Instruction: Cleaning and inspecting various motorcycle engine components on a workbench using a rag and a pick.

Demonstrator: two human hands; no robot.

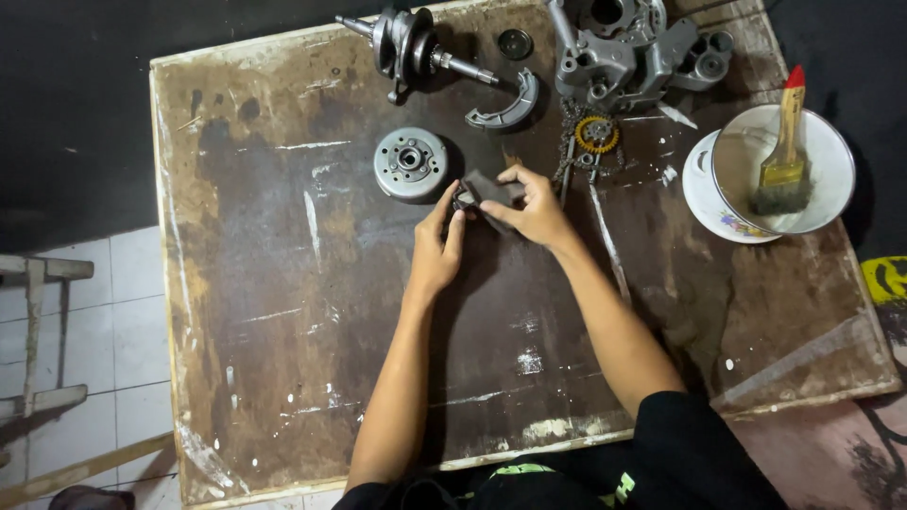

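Black sleeves are framing the near edge of a stained, dark-brown wooden worktop (283, 312) as a person is reaching both forearms out toward its middle. Both hands are meeting over one small dark part (487, 189): the left hand (436, 247) is closing its fingertips on the part's left end, seemingly steadying it, while the right hand (537, 208) is pinching the upper side from the right, thumb underneath, so the piece is being held just above the board where it can be turned and looked over. What the part is exactly is too dark to tell. Just beyond the left hand, one round grey flywheel (410, 163) is lying flat. Past the right hand, one small yellow-ringed sprocket (596, 134) is sitting with a chain. Farther right, one white bowl (794, 170) is resting on a white plate, keeping one red-tipped paintbrush (784, 151) off the board. Along the far edge are lying one crankshaft (408, 45), one curved brake shoe (507, 102), one small round cap (515, 43) and one grey engine casing (633, 47).
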